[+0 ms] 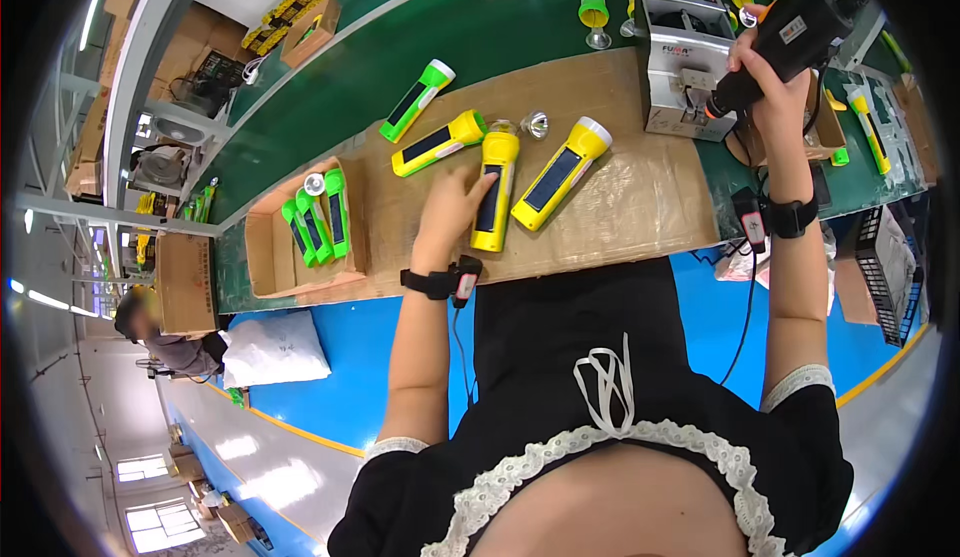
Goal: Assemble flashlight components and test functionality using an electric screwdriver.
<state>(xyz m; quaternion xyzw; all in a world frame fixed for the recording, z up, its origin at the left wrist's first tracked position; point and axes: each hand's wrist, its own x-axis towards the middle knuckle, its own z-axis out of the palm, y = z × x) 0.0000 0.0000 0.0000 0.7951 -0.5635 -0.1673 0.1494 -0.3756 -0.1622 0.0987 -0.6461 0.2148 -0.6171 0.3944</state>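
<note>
My left hand [450, 207] is closed on the side of a yellow flashlight [490, 239] with a dark panel, lying on the cardboard sheet. A silver reflector [537, 125] lies beside that flashlight's head. Raised at the right, my right hand [776, 92] grips a black electric screwdriver [795, 42]. Its tip reaches the front of a grey metal screw feeder [672, 67]. To the right of the held flashlight lies another yellow flashlight [562, 177] with a white head. A yellow flashlight with a green head [438, 144] and a green flashlight [416, 103] lie farther left.
A cardboard box [262, 247] at the left holds green flashlights. More flashlights lie along the bench's far side, one green [593, 2] with its reflector out. A yellow flashlight [868, 129] rests far right. Metal shelving [150, 67] stands left; a person [175, 347] is beyond the bench.
</note>
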